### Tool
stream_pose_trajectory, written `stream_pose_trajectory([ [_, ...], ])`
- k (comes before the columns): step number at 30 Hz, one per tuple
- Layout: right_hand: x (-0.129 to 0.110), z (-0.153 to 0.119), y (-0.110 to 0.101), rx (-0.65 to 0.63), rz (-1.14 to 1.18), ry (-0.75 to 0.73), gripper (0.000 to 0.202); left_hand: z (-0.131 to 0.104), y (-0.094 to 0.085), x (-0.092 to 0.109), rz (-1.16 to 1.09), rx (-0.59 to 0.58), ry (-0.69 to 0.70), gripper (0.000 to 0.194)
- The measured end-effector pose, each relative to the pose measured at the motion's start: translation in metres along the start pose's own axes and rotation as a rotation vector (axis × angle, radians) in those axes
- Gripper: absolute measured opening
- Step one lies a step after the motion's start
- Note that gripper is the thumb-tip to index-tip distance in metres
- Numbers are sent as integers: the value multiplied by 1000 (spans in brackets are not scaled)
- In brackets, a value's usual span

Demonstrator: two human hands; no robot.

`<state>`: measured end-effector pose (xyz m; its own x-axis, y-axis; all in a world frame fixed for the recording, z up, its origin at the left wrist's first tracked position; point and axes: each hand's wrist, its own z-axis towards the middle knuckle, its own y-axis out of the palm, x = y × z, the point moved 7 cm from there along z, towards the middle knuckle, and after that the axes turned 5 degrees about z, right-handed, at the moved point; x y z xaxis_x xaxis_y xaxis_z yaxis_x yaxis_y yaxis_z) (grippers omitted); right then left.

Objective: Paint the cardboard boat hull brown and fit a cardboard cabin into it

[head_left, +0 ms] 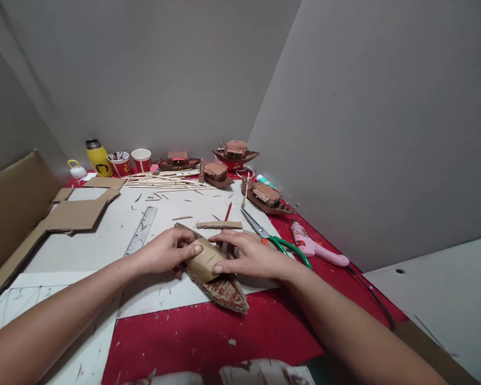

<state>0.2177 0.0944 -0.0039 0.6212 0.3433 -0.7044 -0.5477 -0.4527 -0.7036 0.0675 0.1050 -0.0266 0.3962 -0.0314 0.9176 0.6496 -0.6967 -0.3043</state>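
Observation:
A small model boat (226, 293) of brown-painted cardboard lies slantwise in front of me, its near tip pointing to the lower right. Across its middle sits a curved piece of tan cardboard (204, 262). My left hand (170, 250) is closed at the boat's left side, thumb pressed on the cardboard piece's upper left edge. From the other side my right hand (248, 254) pinches the same piece, with thumb on its lower right edge and fingers at its far edge. The fingertips beneath are partly hidden.
Green-handled scissors (278, 241) and a pink glue gun (316, 247) lie to the right. A ruler (143, 230), cardboard sheets (78, 214) and thin wooden sticks (164, 182) lie left and behind. Several finished model boats (266, 197), paper cups (141, 160) and a yellow bottle (99, 159) stand farther back.

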Motion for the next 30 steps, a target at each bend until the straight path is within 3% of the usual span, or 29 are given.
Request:
stream_pose_trajectory([
  [6, 6, 0, 3, -7, -36, -14, 84, 0, 0, -1, -7, -39, -18, 38],
  [20, 5, 1, 12, -56, 77, -21, 77, 2, 2, -5, -2, -2, 0, 35],
  [27, 14, -4, 3, -122, 64, 68, 98, 1, 0, -7, -84, 40, -8, 41],
  [30, 17, -7, -3, -85, -3, 74, 90, 2, -3, -8, -80, 75, -23, 43],
])
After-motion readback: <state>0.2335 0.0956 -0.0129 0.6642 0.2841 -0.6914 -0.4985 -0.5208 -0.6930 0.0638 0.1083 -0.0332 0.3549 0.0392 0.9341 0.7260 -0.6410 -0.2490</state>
